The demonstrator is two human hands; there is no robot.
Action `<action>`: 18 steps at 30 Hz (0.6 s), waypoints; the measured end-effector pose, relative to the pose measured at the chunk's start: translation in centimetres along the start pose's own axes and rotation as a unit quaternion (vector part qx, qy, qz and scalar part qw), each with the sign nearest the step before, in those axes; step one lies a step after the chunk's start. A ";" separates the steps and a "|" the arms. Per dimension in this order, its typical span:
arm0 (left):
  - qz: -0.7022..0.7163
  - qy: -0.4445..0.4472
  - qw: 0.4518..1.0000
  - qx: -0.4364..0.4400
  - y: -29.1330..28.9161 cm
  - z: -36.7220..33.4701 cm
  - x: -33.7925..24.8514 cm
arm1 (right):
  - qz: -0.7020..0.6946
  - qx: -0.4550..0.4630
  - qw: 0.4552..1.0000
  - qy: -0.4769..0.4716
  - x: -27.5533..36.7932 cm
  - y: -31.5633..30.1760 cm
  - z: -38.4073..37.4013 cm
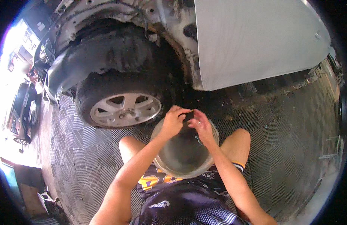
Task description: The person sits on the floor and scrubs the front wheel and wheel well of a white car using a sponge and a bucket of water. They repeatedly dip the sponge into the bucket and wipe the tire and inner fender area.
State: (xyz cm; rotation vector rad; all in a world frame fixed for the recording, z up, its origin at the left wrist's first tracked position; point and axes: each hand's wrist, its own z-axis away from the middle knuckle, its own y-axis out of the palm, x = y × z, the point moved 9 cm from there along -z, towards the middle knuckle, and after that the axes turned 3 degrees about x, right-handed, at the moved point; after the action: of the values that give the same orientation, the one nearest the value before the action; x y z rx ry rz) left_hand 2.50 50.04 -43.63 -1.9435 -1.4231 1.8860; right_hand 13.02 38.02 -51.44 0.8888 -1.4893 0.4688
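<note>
- The round tub (176,174) sits between the person's bent knees.
- Left hand (173,122): above the tub's far rim, fingertips pinched on a small dark piece (190,115), too small to identify.
- Right hand (202,126): also above the tub's far part, a ring on one finger, its fingertips closed on the same piece.
- The dark piece is over the tub's far edge, between both hands.
- Beyond the tub to the left stands a car wheel (126,108); beyond it to the right, a pale grey panel (263,41).
- Ridged floor tiles (278,150) surround the tub.
</note>
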 end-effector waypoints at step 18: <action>-0.203 0.020 0.968 -0.149 -2.5 6.3 4.5 | 0.452 0.266 0.792 0.312 -16.7 0.2 2.0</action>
State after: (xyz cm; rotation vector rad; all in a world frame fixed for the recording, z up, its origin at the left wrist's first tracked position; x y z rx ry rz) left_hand -4.88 51.05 -46.87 -1.6103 -2.0022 1.5136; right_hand 10.28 40.83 -67.84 0.2798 -1.0630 1.7808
